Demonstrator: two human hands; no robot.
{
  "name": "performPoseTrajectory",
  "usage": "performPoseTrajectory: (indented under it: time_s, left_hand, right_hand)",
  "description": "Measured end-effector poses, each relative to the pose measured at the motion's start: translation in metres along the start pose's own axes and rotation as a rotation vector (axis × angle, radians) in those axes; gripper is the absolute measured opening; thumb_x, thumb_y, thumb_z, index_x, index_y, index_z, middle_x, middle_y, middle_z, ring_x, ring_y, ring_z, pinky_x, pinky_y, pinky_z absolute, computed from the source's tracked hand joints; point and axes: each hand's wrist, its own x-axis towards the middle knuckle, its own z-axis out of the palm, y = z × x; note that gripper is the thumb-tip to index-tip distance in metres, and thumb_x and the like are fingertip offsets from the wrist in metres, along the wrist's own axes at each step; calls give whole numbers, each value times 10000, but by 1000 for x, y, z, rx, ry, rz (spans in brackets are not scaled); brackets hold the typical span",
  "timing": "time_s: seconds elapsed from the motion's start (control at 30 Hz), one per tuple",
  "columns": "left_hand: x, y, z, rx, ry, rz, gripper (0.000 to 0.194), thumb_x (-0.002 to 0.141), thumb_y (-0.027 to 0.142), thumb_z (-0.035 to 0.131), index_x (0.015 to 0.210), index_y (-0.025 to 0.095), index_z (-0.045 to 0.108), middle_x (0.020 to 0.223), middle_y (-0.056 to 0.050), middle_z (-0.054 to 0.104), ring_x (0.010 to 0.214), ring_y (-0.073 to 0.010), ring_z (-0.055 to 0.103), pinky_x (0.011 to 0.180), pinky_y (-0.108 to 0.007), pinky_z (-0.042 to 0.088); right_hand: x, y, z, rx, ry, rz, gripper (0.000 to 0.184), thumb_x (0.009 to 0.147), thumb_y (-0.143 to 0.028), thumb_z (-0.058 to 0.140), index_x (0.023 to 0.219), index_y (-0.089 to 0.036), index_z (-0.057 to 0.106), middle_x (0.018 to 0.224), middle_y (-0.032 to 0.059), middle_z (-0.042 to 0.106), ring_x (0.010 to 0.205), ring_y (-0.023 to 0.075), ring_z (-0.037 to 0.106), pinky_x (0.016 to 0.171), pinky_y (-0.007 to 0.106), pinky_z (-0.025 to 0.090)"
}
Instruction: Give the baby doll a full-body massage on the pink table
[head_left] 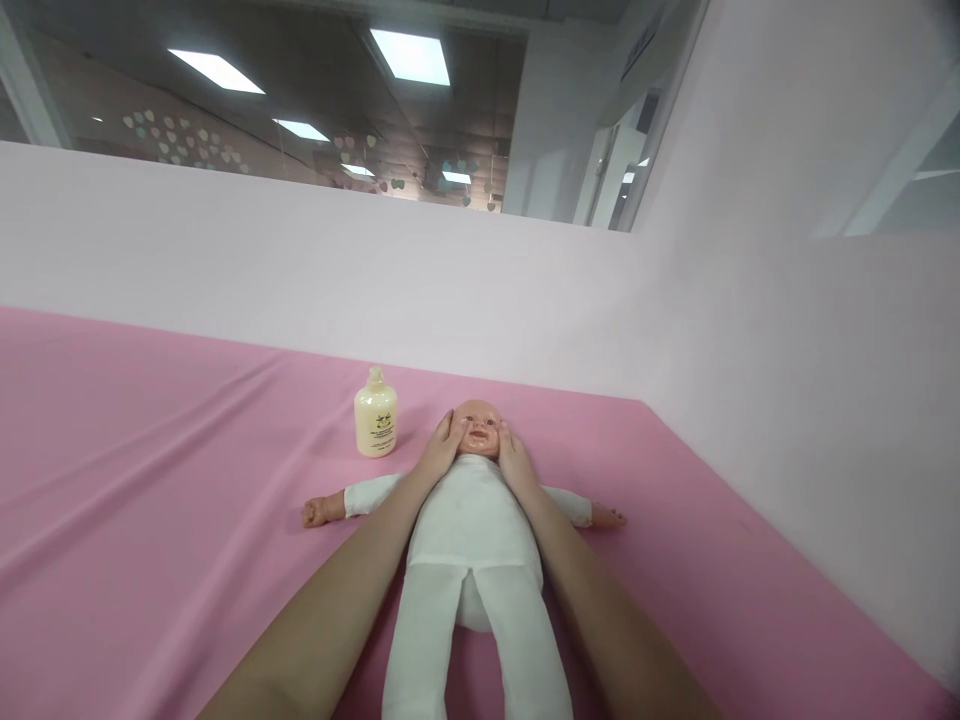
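Observation:
A baby doll with a white cloth body lies on its back, head away from me, arms spread sideways. My left hand rests against the left side of the doll's head, its thumb on the cheek. On the opposite side, my right hand touches the other cheek. Both hands have their fingers stretched out along the head, with some fingertips hidden beside it. Between my palms, the face points upward. My forearms pass over the doll's two sleeves.
A pale yellow bottle with dark print stands left of the doll's head. Pink cloth, wrinkled on the left, covers the surface. A white wall borders the back, another rises at the right, and a window is above.

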Motion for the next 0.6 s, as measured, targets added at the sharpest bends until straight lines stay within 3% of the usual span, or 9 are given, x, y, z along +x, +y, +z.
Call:
performPoseTrajectory:
  time_s: [0.13, 0.27, 0.4, 0.6]
  left_hand:
    - [0, 4, 0, -29, 28, -63, 605, 972, 548, 337, 1377, 125, 489, 1487, -153, 461, 1412, -239, 389, 1195, -412, 249]
    - [1, 2, -3, 18, 143, -1, 494, 976, 473, 356, 1237, 126, 591, 1363, -156, 573, 1323, -231, 484, 1171, -400, 299]
    - [0, 3, -7, 92, 165, 95, 429, 986, 430, 336, 1174, 172, 623, 1259, -116, 630, 1234, -215, 545, 1124, -387, 365]
    - [-2, 10, -9, 41, 142, 56, 427, 962, 452, 408, 1174, 163, 642, 1257, -116, 655, 1208, -244, 576, 1096, -412, 400]
  right_hand:
    - [6, 10, -1, -42, 46, 20, 632, 929, -635, 306, 1080, -172, 710, 1116, 117, 720, 1092, 244, 643, 1004, 384, 451]
    - [11, 17, -2, -68, 21, -41, 613, 929, -613, 320, 1090, -162, 702, 1109, 115, 723, 1049, 235, 653, 964, 373, 469]
    - [13, 21, -2, 11, 7, -98, 564, 915, -585, 381, 1184, -181, 668, 1192, 89, 698, 1095, 220, 638, 1006, 371, 449]
    - [8, 16, 1, 122, -35, 22, 619, 892, -653, 405, 1190, -180, 671, 1167, 87, 710, 1143, 249, 631, 1030, 427, 449]
